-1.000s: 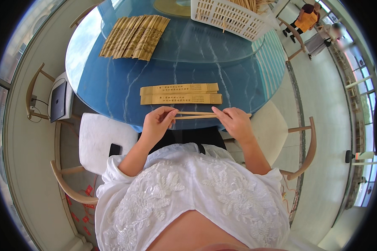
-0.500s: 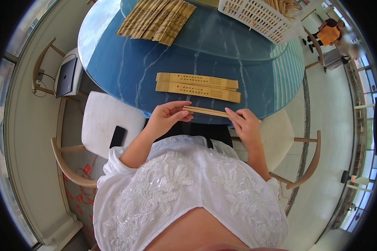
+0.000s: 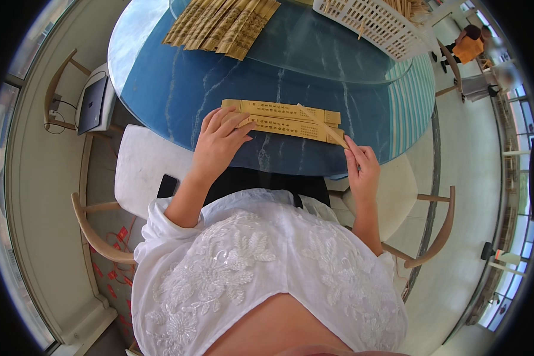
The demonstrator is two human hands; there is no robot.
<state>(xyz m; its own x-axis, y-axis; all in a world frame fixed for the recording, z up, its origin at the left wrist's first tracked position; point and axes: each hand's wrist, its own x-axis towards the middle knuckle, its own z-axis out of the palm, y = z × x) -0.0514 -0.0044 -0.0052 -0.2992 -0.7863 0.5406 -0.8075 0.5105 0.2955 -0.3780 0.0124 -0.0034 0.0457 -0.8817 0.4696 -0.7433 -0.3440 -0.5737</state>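
Note:
Two flat gold paper chopstick sleeves (image 3: pixel 291 126) with dark print lie one above the other near the front edge of the blue table. My left hand (image 3: pixel 219 142) covers the left end of the nearer sleeve, its fingers closed on that end; the exact grip is partly hidden. Between the fingertips of my right hand (image 3: pixel 362 166) is a pair of wooden chopsticks (image 3: pixel 323 126), held by the near end. They slant up and to the left across the right part of both sleeves.
A fan of gold chopstick sleeves (image 3: pixel 219 26) lies at the far left of the table (image 3: pixel 160 101). At the far right stands a white perforated basket (image 3: pixel 374 26) of loose chopsticks. A phone (image 3: pixel 168 186) rests on a left chair; a laptop (image 3: pixel 93 105) is on another. People are farther off at right.
My left hand has let go of the chopsticks and moved forward to the nearer sleeve's left end. The right hand has swung the chopsticks from near level to a slant over the sleeves.

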